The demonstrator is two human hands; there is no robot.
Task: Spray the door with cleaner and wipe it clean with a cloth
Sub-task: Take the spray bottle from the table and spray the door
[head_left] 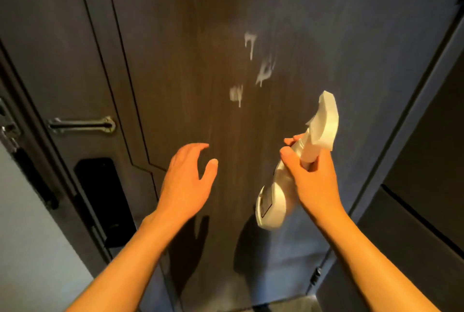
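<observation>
A dark wood-grain door (190, 65) fills the view ahead. White foam streaks (263, 70) run down it in three patches, right of its middle. My right hand (311, 181) grips the neck of a white spray bottle (276, 201), whose nozzle (326, 110) points up toward the door. My left hand (188, 181) hovers empty in front of the door with the fingers spread, left of the bottle and below the foam. No cloth is in view.
A metal lever handle (82, 125) and a black lock panel (100, 186) sit on the door's left side. The latch hardware (7, 125) shows on the left edge. A dark frame (411, 100) borders the right, with a hinge (315, 277) low down.
</observation>
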